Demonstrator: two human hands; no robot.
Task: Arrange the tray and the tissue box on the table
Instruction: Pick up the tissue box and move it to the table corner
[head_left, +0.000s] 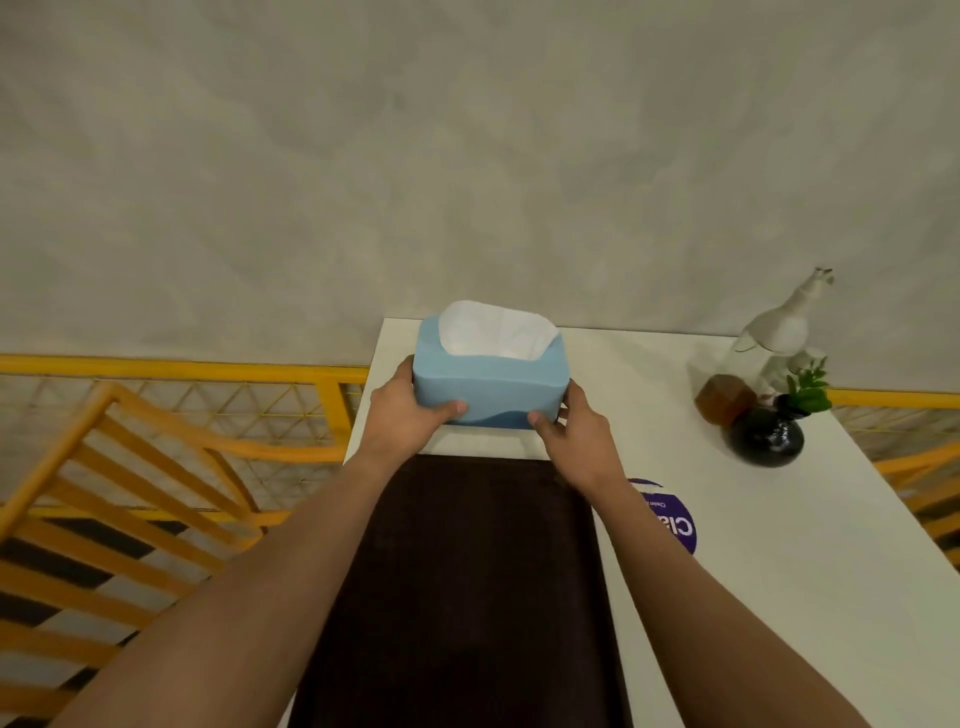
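Note:
A light blue tissue box (488, 387) with white tissue sticking out of its top is at the far left corner of the white table (753, 545). My left hand (410, 410) grips its left end and my right hand (576, 441) grips its right end, thumbs on the near face. I cannot tell whether the box rests on the table or is just above it. A dark brown rectangular tray (478, 582) lies on the table just in front of the box, between my forearms, running toward me.
A black round vase with a green plant (769, 434), a brown block (724, 400) and a clear bottle with a white top (774, 332) stand at the table's far right. A purple round sticker (670, 517) lies right of the tray. Orange railings and a chair frame (130, 493) flank the table.

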